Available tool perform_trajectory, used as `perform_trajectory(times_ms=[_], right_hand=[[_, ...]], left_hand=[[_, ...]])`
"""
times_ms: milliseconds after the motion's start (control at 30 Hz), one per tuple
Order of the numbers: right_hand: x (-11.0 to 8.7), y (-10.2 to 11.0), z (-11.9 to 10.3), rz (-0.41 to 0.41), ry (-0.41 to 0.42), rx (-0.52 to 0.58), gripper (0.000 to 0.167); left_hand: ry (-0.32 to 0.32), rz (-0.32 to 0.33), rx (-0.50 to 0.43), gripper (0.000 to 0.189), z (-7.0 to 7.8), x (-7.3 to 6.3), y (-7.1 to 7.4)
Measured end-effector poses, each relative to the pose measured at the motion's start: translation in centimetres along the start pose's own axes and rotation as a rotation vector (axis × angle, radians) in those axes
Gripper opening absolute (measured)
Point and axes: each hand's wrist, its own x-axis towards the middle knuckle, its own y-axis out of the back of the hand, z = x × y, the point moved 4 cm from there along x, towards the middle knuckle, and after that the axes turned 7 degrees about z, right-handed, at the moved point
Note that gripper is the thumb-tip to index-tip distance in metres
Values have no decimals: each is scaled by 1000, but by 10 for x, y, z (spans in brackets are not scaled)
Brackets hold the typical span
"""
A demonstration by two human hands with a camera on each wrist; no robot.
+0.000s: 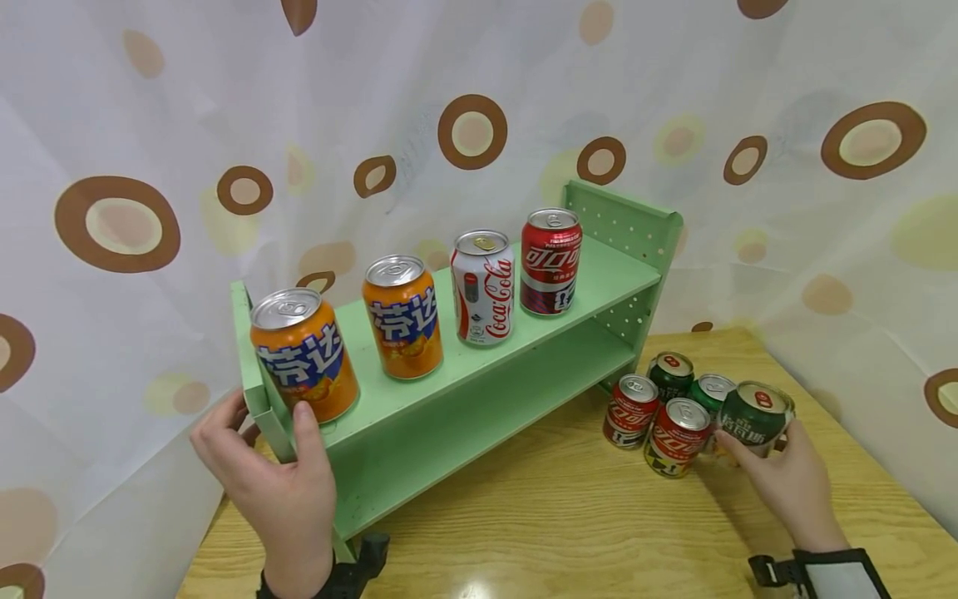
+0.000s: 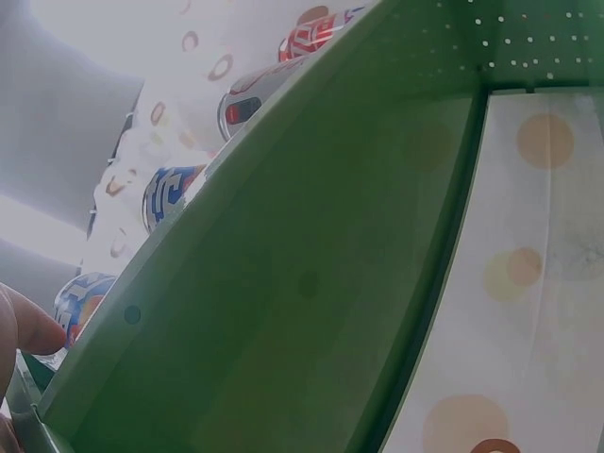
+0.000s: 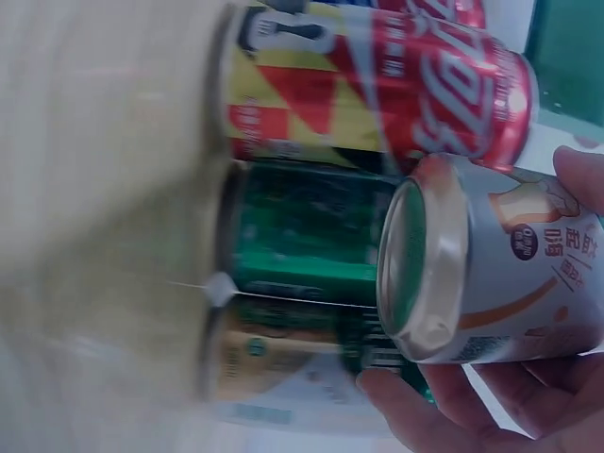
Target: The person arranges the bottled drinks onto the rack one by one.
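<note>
"At four o'clock in the head view, over the pale wood-grained bench (image 1: 524,516), which item is held?"

"One cylindrical metal can, green and white, with a red pull tab (image 1: 754,420). The right hand (image 1: 797,478) grips it, thumb opposed to fingers. The right wrist view shows its base raised above the bases of its neighbours."

"State the handling properties."

"By judgement: thin, stiff wall; moderately heavy if full, light and easily dented if empty. Fill level cannot be told. The smooth printed surface may slip, particularly if damp."

"Specify the hold."

"Take the side wall at mid-height, with even pressure from both sides. Keep fingertips off the pull tab. Side clearance is limited: a red metal can with white lettering (image 1: 676,441) stands close at nine o'clock from the held can, and a green metal can with a silver lid (image 1: 709,389) at ten."

"Report the left hand (image 1: 277,478)."

"Located at eight o'clock in the head view. It grips the end of the light-green two-tier shelf (image 1: 479,416), fingers outside the end panel, thumb inside, beside the base of an orange metal can with blue-and-white lettering (image 1: 307,353). Whether the thumb presses that can cannot be told."
</note>
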Motion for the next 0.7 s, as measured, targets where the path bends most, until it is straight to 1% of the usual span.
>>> perform_trajectory(times_ms=[167, 267, 367, 533, 700], right_hand=[[11, 11, -16, 40, 52, 5, 77], [19, 17, -26, 52, 91, 30, 78], [27, 22, -35, 63, 107, 48, 77], [38, 29, -51, 85, 122, 48, 71], [48, 33, -71, 88, 118, 45, 69]], left_hand=[[1, 2, 4, 47, 0, 0, 0], [2, 0, 10, 47, 0, 1, 0], [3, -4, 15, 47, 1, 1, 0], [11, -12, 27, 48, 1, 1, 1], [10, -11, 24, 48, 1, 1, 1]])
